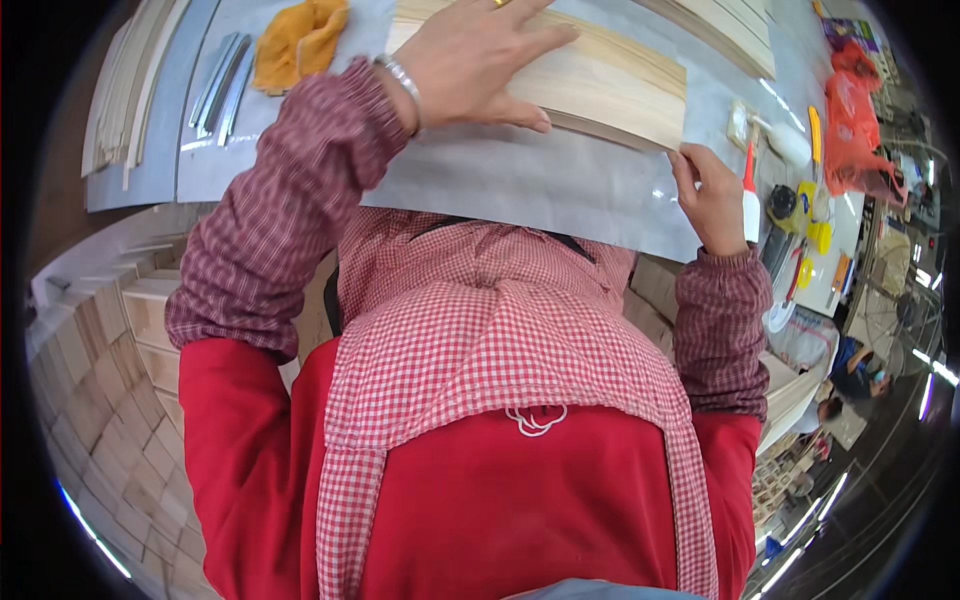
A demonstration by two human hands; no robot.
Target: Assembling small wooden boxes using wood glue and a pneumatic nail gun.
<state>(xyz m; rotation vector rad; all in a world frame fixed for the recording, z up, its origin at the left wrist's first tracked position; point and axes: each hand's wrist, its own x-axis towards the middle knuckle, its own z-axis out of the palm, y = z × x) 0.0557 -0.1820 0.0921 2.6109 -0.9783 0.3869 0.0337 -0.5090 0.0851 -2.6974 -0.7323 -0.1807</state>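
Note:
A pale wooden board or shallow wooden box (pixel 610 85) lies on the grey work table (pixel 480 180) in front of me. My left hand (pixel 475 65) rests over its left part with the fingers spread and the thumb stretched toward the near edge. At the board's near right corner, my right hand (pixel 712 195) pinches the edge between thumb and fingers. The upper end of my left hand is cut off by the picture's edge. Both forearms wear dark red checked sleeve covers.
A crumpled orange cloth (pixel 298 45) and thin metal strips (pixel 222 85) lie to the left, beside long wooden slats (pixel 135 90). More boards (pixel 720 30) lie at the far right. Glue bottles (pixel 788 145), tape (pixel 783 203) and a red plastic bag (pixel 853 130) crowd the right side.

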